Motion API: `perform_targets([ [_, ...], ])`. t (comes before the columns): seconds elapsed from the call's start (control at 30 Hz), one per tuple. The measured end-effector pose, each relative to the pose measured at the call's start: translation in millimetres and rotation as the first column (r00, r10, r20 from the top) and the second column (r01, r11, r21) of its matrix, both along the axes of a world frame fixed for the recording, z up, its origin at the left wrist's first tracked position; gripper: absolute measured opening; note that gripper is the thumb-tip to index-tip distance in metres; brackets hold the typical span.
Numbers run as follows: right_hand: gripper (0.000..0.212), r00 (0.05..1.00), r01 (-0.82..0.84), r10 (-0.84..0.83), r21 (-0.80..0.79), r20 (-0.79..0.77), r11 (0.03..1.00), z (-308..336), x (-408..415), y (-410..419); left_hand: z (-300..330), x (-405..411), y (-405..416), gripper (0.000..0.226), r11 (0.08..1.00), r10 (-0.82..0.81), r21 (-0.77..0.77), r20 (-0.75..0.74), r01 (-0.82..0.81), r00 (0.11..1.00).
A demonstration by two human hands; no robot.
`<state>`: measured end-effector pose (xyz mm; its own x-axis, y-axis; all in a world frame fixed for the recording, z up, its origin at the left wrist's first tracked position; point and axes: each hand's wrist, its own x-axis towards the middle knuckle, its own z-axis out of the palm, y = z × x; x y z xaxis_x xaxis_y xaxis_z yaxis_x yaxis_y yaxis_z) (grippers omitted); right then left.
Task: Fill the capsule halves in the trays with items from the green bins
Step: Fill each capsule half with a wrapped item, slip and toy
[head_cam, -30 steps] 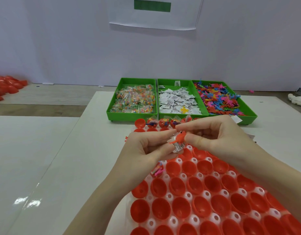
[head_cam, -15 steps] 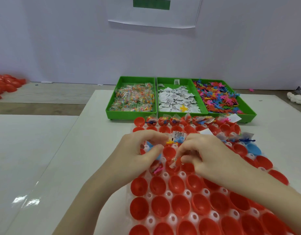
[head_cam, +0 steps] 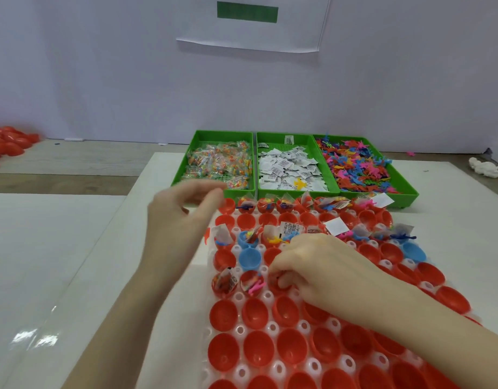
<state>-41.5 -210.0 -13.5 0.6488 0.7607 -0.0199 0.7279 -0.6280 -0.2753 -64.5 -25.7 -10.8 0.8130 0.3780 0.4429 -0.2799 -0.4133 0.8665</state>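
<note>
- White table (head_cam: pixel 452 192) carries the clear tray (head_cam: pixel 267 296) of red capsule halves (head_cam: pixel 255 313) and three green bins (head_cam: pixel 214 136) at its far edge
- Left hand (head_cam: pixel 183 217) hovers blurred near the leftmost bin, fingers loosely spread, holding nothing
- Right hand (head_cam: pixel 312 268) rests on the tray, fingertips curled into one red half; whether they pinch anything, I cannot tell

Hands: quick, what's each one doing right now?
Left hand: open, empty, raised toward the bins.
Right hand: fingers curled into a red capsule half; contents hidden.

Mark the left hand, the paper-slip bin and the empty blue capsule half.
left hand (head_cam: pixel 180 220), head view, back of hand.
paper-slip bin (head_cam: pixel 273 138), head view, far rim.
blue capsule half (head_cam: pixel 249 258), head view, inner bowl.
</note>
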Motion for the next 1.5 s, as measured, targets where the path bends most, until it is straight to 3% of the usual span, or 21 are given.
perform_targets([
  [0.07,0.024,0.999,0.030,-0.029,0.032,-0.024,0.999,5,5,0,3,23,14,0.028,1.000,0.030,0.000,-0.037,-0.030,0.999],
  [0.17,0.014,0.998,0.005,0.000,0.075,-0.060,0.997,10,11,-3,-2,67,32,0.015,0.978,0.070,0.208,-0.246,-0.017,0.967],
  [0.33,0.024,0.995,0.007,0.001,0.075,-0.102,0.997,15,13,-6,-26,120,48,0.046,0.755,0.147,0.609,-0.517,0.242,0.843],
  [0.4,0.028,0.993,0.015,-0.008,0.066,-0.115,0.998,15,14,-9,-32,131,47,0.056,0.688,0.200,0.656,-0.581,0.309,0.789],
  [0.47,0.032,0.993,0.022,-0.014,0.071,-0.114,0.997,15,14,-12,-34,137,45,0.057,0.706,0.239,0.657,-0.571,0.263,0.786],
  [0.57,0.035,0.990,0.027,-0.010,0.120,-0.141,0.992,22,19,-18,-34,141,39,0.045,0.835,0.212,0.534,-0.533,0.131,0.819],
  [0.63,0.025,0.978,0.099,-0.040,0.283,-0.207,0.954,32,31,-25,-36,140,37,0.036,0.867,0.223,0.494,-0.491,0.059,0.842],
  [0.7,0.011,0.967,0.233,-0.143,0.504,-0.211,0.832,36,58,-38,-35,137,35,0.026,0.882,0.267,0.467,-0.379,-0.066,0.886],
  [0.77,0.008,0.914,0.389,-0.358,0.651,-0.188,0.652,30,97,-58,-32,132,35,0.020,0.937,0.256,0.308,-0.283,-0.166,0.924],
  [0.83,0.005,0.775,0.572,-0.609,0.599,-0.170,0.561,17,136,-83,-26,125,36,0.017,0.962,0.258,0.148,-0.223,-0.229,0.940],
  [0.9,0.022,0.659,0.724,-0.739,0.383,-0.140,0.574,4,167,-106,-19,119,37,0.014,0.963,0.259,-0.019,-0.185,-0.267,0.948],
  [0.97,0.038,0.626,0.779,-0.772,0.143,-0.109,0.611,-7,185,-122,-12,108,35,0.015,0.926,0.222,-0.288,-0.108,-0.245,0.969],
  [1.03,0.045,0.606,0.794,-0.792,0.008,-0.072,0.607,-12,193,-127,-5,95,31,0.020,0.876,0.195,-0.445,-0.025,-0.185,0.981],
  [1.27,0.017,0.607,0.795,-0.794,0.059,-0.033,0.604,-14,200,-122,4,49,13,0.019,0.865,-0.008,-0.502,0.014,0.014,1.000],
  [1.5,0.023,0.614,0.775,-0.789,0.173,0.019,0.608,-13,197,-121,-12,20,3,0.017,0.886,-0.036,-0.462,0.018,0.041,0.999],
])
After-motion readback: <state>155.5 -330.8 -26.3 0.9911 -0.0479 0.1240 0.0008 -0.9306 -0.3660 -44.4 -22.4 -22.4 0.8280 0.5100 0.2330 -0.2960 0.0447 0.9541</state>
